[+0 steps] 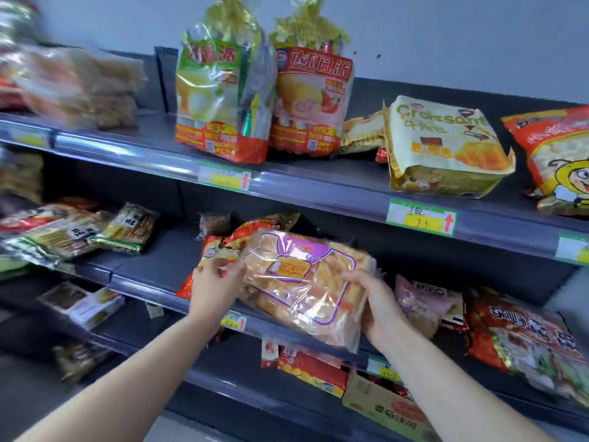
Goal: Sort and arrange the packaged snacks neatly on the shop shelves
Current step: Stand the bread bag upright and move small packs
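The see-through bread bag has a purple line on it and golden bread inside. It sits between the two hands, over the edge of the dark grey shelf. The left hand grips its left end, the right hand its right end. Just behind the left hand lies a red bag. High above the hands stand two tall snack bags by a pale wall.

A bread bag lies on the middle shelf, atop another packet, beneath the croissant pack.
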### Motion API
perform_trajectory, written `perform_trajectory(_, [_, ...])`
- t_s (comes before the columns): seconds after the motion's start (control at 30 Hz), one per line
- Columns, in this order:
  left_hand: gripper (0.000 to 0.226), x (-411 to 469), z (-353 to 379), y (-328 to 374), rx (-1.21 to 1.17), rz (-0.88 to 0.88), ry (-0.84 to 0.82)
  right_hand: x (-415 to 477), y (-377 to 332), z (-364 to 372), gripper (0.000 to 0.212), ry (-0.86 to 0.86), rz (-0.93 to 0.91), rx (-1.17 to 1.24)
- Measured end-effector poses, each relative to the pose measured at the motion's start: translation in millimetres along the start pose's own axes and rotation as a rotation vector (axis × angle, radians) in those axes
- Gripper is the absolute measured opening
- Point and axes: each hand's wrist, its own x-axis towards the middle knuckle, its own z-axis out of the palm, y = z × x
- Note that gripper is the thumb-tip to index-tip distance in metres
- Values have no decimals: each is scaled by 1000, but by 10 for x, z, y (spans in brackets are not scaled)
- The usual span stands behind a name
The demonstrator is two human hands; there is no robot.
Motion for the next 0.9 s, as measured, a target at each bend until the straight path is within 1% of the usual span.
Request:
perform_trajectory(0.07, [74,119,-324,-145,62,-75,34,-40,18,247,50,-65,44,-17])
perform_trajectory(0.1, [78,176,-491,-215,71,-125,25,-65,20,381,42,-102,65,-20])
perform_trajectory(0.13, [76,228,-659,-267,37,-178,-6,-81,24,519,36,-142,81,-28])
perform_trajectory(0.2, [57,294,-1013,-349,-128,-276,-109,-119,26,832,29,-211,85,-54])
perform_trajectory(0.27, [41,316,-1383,-384,-260,-295,-168,-140,58,1187,27,-276,93,-57])
perform_trajectory(0.3, [38,357,-1561,-429,-283,-276,-151,-151,83,1383,28,-299,104,-60])
perform_trajectory(0.33, [35,413,-1742,-483,-301,-255,-109,-162,114,1589,29,-316,115,-60])
perform_trajectory(0.43, [30,581,-2293,-602,-294,-190,109,-191,213,2209,37,-361,144,-57])
perform_trajectory(0.5, [30,729,-2649,-670,-279,-158,234,-215,259,2622,47,-397,130,-58])
perform_trajectory(0.6, [32,960,-3160,-756,-251,-109,384,-264,274,3220,69,-414,41,-19])
perform_trajectory(0.67, [35,1113,-3475,-799,-279,-85,462,-312,248,3579,75,-423,-57,-23])
perform_trajectory(0.73, [35,1257,-3764,-819,-330,-82,526,-404,204,3895,77,-507,-174,-127])
perform_trajectory(0.8, [34,1408,-4044,-794,-398,-94,565,-495,129,4176,71,-605,-293,-271])
perform_trajectory(0.87, [30,1562,-4297,-719,-482,-97,570,-527,21,4423,64,-661,-375,-369])
perform_trajectory(0.9, [27,1637,-4409,-669,-512,-86,567,-508,-31,4538,65,-670,-414,-390])
